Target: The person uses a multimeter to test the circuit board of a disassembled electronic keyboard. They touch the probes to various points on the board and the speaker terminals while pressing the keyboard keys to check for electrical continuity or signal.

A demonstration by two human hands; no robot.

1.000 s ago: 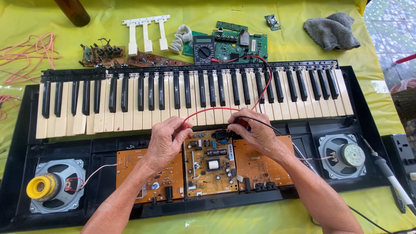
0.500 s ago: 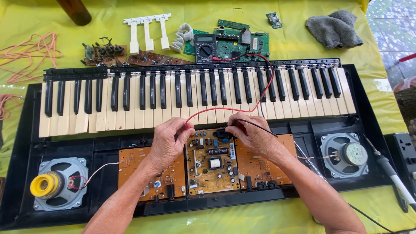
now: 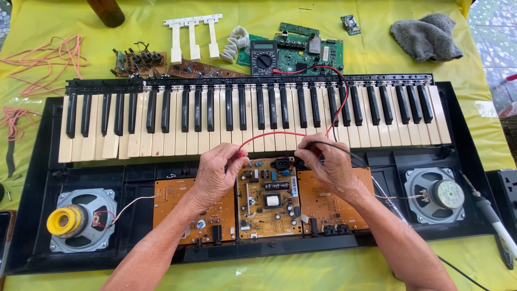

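An opened electronic keyboard (image 3: 253,116) lies on a yellow cloth, its circuit boards exposed. My left hand (image 3: 218,175) pinches a red probe, whose red lead (image 3: 280,133) arcs over the keys, at the top left of the middle circuit board (image 3: 269,202). My right hand (image 3: 326,161) grips a black probe at that board's top right, its black lead (image 3: 353,156) trailing right. Both leads run to a black multimeter (image 3: 264,56) behind the keys. Orange boards (image 3: 177,205) flank the middle one.
Speakers sit at the left (image 3: 81,220) and right (image 3: 436,195) ends of the case. Behind the keys lie loose white keys (image 3: 193,35), a green board (image 3: 309,48), small boards (image 3: 137,60), a grey rag (image 3: 425,36) and pink wires (image 3: 43,56). A soldering iron (image 3: 493,215) rests at right.
Both hands stay on the middle board with the probes; they shifted only slightly. The view drifted a little.
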